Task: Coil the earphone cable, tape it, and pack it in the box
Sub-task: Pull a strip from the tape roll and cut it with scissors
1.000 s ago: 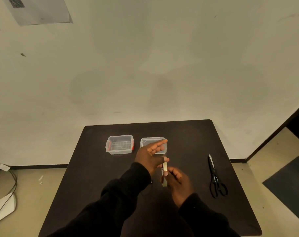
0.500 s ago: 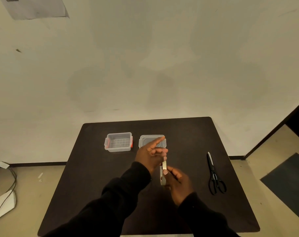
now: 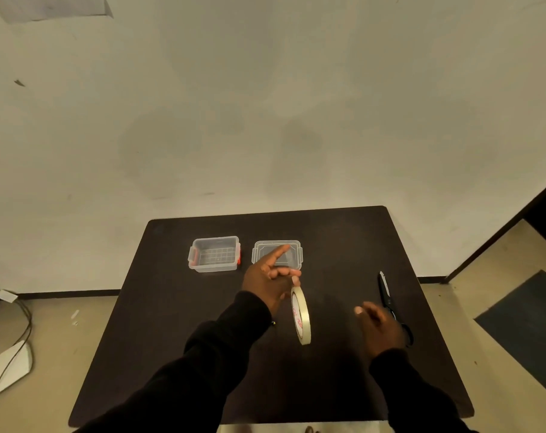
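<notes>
**Left hand dangles tape roll, right hand free — taping step, cut comes next**

Left hand [image 3: 270, 276] is up over the bench [image 3: 178, 332], index finger stretched forward, other fingertips pinched on the top of the tape roll [image 3: 300, 315]. Roll hangs edge-on below the pinch; can't tell if its bottom touches the bench. Right hand [image 3: 379, 326] is loose, fingers half curled, holding nothing, just beside the black scissors [image 3: 387, 300] and partly over their handles.

Earphone cable: can't make it out. Could be tucked in the left hand, or lost against the dark bench. Don't assume either.

Judgement: this is the taping step, tape pulled or about to be. Next move likely calls for the right hand to grip the scissors by the handles, blades pointing away, then cut near the left pinch without the roll swinging.

Clear box [image 3: 215, 254] with red latches sits open at the far left, apparently empty. Its lid [image 3: 292, 249] lies just beside it on the right, partly behind the left hand.

Room:
- Mid bench open between the hands.
- Scissors near the right edge; a sideways nudge could send them off.
- Near edge is under the sleeves, no clutter.
</notes>
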